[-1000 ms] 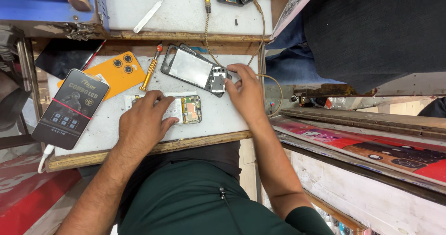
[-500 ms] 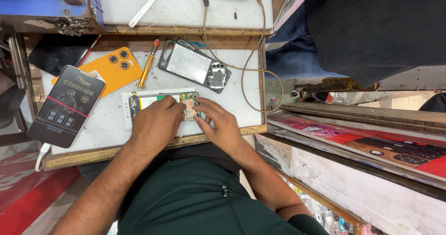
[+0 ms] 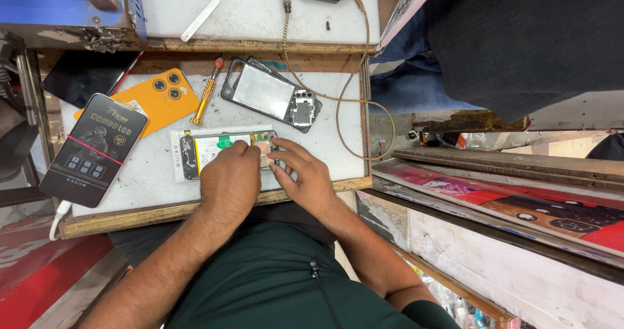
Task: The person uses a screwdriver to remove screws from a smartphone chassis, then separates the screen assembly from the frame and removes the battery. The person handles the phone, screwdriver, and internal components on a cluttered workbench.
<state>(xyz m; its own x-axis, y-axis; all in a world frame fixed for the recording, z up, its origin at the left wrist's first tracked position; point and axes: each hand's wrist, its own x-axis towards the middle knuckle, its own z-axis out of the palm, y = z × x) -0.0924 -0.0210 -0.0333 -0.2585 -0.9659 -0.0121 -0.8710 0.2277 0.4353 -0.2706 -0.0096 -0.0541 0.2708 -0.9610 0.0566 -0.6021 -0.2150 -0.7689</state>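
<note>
An opened phone body [image 3: 207, 151] lies flat on the white work mat [image 3: 143, 186], its battery and green circuit board showing. My left hand [image 3: 229, 179] rests on its middle, fingertips pressing near the board. From the right, my right hand [image 3: 304, 176] touches the phone's right end with its fingertips. Both hands work on this phone and neither lifts it. A detached dark phone frame with screen [image 3: 268, 95] lies behind, toward the back right of the mat.
An orange phone back cover [image 3: 156, 98] and a yellow-handled screwdriver [image 3: 207, 100] lie at the back left. A black screen-protector package [image 3: 96, 148] sits at the left. A brown cable [image 3: 351, 108] loops along the mat's right edge. Another person in dark clothes [image 3: 513, 36] sits to the right.
My right hand left the dark phone frame at the back and came forward to the opened phone's right end. My left hand slid slightly right along the phone.
</note>
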